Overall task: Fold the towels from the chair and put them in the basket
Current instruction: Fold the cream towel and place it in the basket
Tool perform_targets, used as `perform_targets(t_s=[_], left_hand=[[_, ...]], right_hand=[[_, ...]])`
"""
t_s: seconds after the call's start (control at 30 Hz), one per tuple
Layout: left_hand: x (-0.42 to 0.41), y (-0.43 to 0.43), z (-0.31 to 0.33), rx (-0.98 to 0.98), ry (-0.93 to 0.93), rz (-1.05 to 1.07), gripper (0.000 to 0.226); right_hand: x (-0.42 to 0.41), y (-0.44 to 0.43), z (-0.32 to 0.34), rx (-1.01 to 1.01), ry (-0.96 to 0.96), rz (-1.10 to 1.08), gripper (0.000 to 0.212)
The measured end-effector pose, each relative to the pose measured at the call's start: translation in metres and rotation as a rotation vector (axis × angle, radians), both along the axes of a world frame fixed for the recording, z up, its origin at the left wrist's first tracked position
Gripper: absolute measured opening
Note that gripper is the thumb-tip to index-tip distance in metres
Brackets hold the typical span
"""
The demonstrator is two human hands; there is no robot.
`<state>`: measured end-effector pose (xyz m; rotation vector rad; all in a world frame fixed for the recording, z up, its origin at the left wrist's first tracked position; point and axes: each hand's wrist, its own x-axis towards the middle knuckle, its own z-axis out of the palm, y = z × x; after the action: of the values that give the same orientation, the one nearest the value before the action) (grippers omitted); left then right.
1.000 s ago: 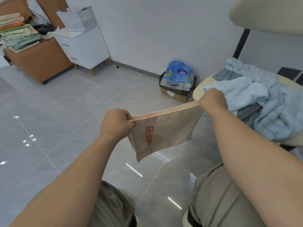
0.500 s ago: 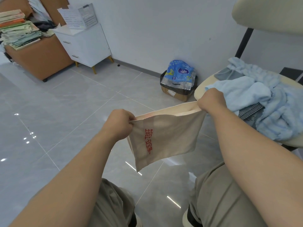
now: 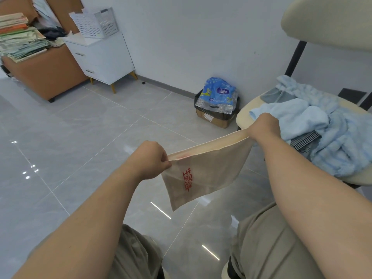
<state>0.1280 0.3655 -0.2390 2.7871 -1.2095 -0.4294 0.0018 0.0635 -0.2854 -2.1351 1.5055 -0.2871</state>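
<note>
Both arms reach forward, fists knuckles-up. The left grip (image 3: 150,159) and right grip (image 3: 263,125) each clamp a top corner of the one cream towel (image 3: 209,168), which hangs over the floor beside the chair (image 3: 244,116). Its top edge, slack a moment earlier, is taut now. One white basket (image 3: 94,23) stands far off; the seat's blue towels (image 3: 334,137) are too tangled to count.

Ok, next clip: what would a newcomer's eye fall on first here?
First, the cream towel with red lettering, stretched taut in mid-frame between the left hand and the right hand, each gripping a top corner. Next, the heap of pale blue towels on the chair seat at right. The white basket sits on a cabinet, upper left.
</note>
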Motion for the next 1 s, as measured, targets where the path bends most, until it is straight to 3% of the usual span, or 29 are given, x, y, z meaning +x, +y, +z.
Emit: perform_targets(t_s=[0.17, 0.47, 0.57, 0.77, 0.87, 1.0], left_hand=[[0.004, 0.0, -0.001, -0.059, -0.072, 0.018, 0.015], [0.011, 0.004, -0.001, -0.182, -0.2, 0.031, 0.021], [0.014, 0.006, -0.002, -0.097, -0.288, 0.036, 0.021], [0.019, 0.011, -0.007, -0.147, -0.227, 0.14, 0.024], [0.024, 0.012, -0.009, -0.146, -0.191, 0.192, 0.022], [0.03, 0.012, -0.008, -0.107, -0.202, 0.257, 0.012]], right_hand=[[0.003, -0.002, 0.0, -0.033, 0.014, -0.001, 0.027], [-0.002, 0.001, 0.001, -0.135, 0.143, 0.126, 0.034], [-0.004, 0.003, 0.004, -0.137, 0.168, 0.25, 0.017], [-0.004, 0.012, 0.011, -0.119, 0.162, 0.358, 0.031], [-0.003, 0.014, 0.015, -0.036, 0.107, 0.363, 0.026], [-0.002, 0.012, 0.019, 0.323, -0.093, 0.177, 0.019]])
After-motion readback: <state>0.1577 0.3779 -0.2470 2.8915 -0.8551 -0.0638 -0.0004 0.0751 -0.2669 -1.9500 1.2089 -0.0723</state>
